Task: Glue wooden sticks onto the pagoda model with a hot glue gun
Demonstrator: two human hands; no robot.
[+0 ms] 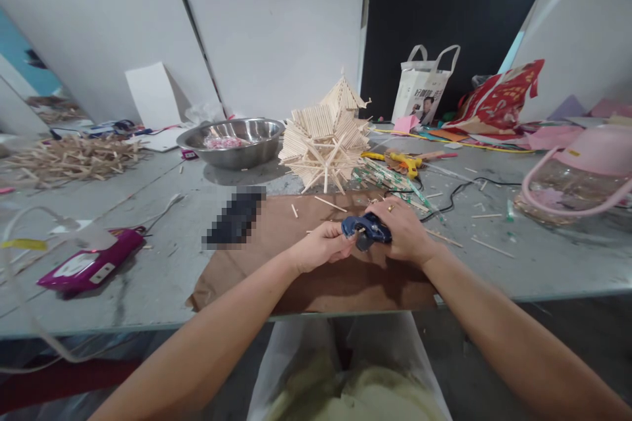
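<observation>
I find no lettering I can read. White tote bag [423, 89], far right, carries dark printed characters — too small to make out. Magenta pack [89, 264], near left, bears a pale label — illegible.

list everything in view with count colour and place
blue glue gun: 1, dark blue, between both hands above the brown sheet
brown sheet: 1, brown, table's near edge
stick model: 1, pale wood, mid table behind the sheet
steel bowl: 1, silver, left of the model
stick pile: 1, pale wood, far left
magenta case: 1, magenta, near left
yellow tool: 1, yellow, right of the model
tote bag: 1, white, at the back wall
red bag: 1, red, right of the tote
clear jug: 1, clear with pink lid, far right
table: 1, grey, under everything
left hand: 1, bare, curled against the gun's front
right hand: 1, bare with ring, gripping the gun
</observation>
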